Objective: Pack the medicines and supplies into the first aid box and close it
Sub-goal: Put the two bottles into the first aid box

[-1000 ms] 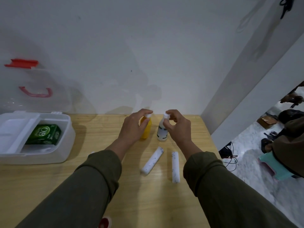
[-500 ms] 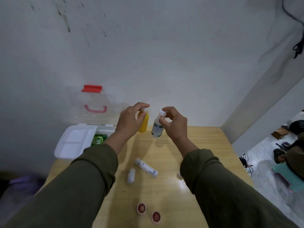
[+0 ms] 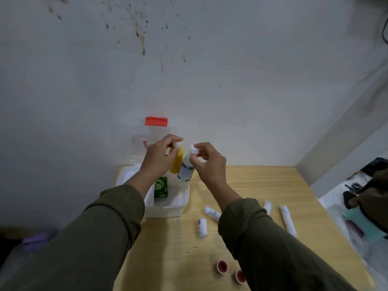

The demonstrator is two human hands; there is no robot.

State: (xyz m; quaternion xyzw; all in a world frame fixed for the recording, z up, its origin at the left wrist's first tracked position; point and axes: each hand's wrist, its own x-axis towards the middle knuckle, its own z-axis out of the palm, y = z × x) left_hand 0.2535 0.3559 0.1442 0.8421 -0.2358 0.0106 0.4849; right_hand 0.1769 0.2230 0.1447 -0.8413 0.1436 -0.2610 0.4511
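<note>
My left hand [image 3: 157, 157] grips a yellow bottle [image 3: 177, 160] by its white cap, in the air above the open first aid box [image 3: 168, 208]. My right hand [image 3: 207, 162] holds a white bottle [image 3: 186, 170] with a green label by its cap, just over the box's right edge. The white box stands at the table's back left with a green carton [image 3: 161, 187] inside. Its clear lid [image 3: 144, 139] with a red latch [image 3: 156, 121] leans against the wall.
On the wooden table [image 3: 252, 185] lie several white tubes and rolls, one [image 3: 202, 227] near the middle and a long one [image 3: 288, 220] to the right. Two small red-capped jars [image 3: 222, 266] sit near the front edge. The table's right edge drops to the floor.
Both hands have carried the two bottles left from the table's back to above the open box. The view has swung left and tilted with them.
</note>
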